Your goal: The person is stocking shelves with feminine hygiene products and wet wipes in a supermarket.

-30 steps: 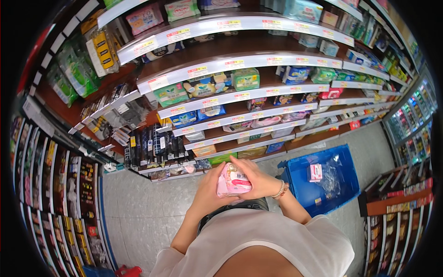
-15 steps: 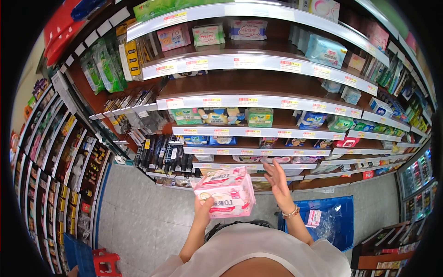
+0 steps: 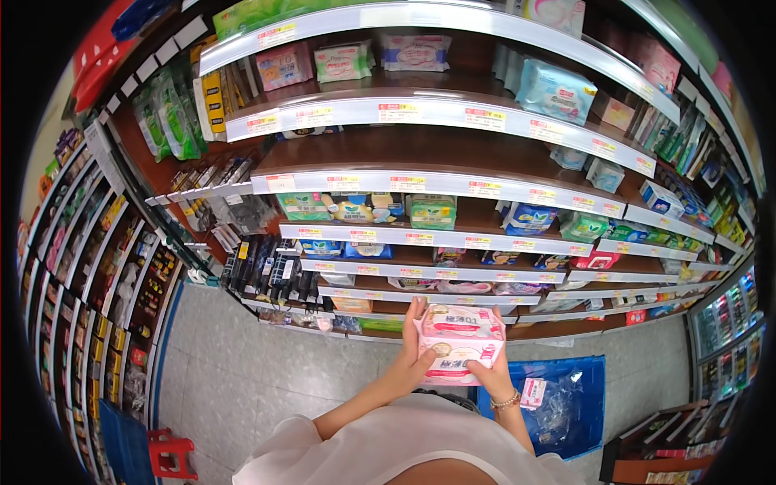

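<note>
A bundle of pink-and-white sanitary pad packs (image 3: pixel 457 357) is held in front of my body, between both hands. My left hand (image 3: pixel 411 356) is closed round its left side, the thumb on the near face. On the right side, my right hand (image 3: pixel 491 377) grips the bundle, thumb on the near face and fingers mostly hidden behind it. Below and right of that hand, a blue crate (image 3: pixel 596 416) stands on the floor. Inside it lie one small pink-and-white pack (image 3: pixel 533 393) and crumpled clear plastic (image 3: pixel 562 412).
Ahead rises a shelf unit with price strips (image 3: pixel 453 183), holding packs such as a light blue one (image 3: pixel 556 90) and a green one (image 3: pixel 431 212). Folded umbrellas (image 3: pixel 279 271) hang at its left. A red stool (image 3: pixel 171 454) and another stocked shelf (image 3: pixel 97 299) stand left.
My right hand, open and apart before, now grips the bundle too. The bundle has moved right and turned, with my left hand still on it. The view has shifted slightly.
</note>
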Demonstrator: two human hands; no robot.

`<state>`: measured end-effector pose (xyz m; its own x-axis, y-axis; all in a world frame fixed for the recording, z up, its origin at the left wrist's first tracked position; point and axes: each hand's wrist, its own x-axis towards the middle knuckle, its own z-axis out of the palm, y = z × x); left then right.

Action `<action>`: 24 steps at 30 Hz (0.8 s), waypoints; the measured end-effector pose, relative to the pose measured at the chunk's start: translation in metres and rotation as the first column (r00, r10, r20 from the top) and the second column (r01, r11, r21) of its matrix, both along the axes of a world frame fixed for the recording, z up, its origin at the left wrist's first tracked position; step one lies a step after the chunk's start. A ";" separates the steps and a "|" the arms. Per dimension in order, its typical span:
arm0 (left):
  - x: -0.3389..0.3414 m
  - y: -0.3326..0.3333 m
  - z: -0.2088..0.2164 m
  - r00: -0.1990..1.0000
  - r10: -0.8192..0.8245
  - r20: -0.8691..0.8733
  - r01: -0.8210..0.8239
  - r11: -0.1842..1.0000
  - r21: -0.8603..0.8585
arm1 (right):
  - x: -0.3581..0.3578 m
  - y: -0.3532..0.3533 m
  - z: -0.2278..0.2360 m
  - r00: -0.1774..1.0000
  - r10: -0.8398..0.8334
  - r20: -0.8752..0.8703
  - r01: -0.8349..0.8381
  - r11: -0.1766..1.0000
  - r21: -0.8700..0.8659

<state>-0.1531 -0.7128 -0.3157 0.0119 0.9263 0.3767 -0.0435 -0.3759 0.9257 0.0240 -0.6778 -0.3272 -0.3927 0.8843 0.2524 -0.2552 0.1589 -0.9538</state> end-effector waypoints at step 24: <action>0.036 0.009 0.022 0.957 -0.228 -0.179 0.217 0.973 -0.077 | 0.035 -0.014 -0.030 0.930 -0.235 -0.284 0.176 0.960 -0.218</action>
<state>-0.1175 -0.7038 -0.2939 0.2846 0.9117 0.2965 0.0538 -0.3240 0.9445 0.0593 -0.6918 -0.3568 -0.1276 0.9797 0.1546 -0.5181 0.0671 -0.8527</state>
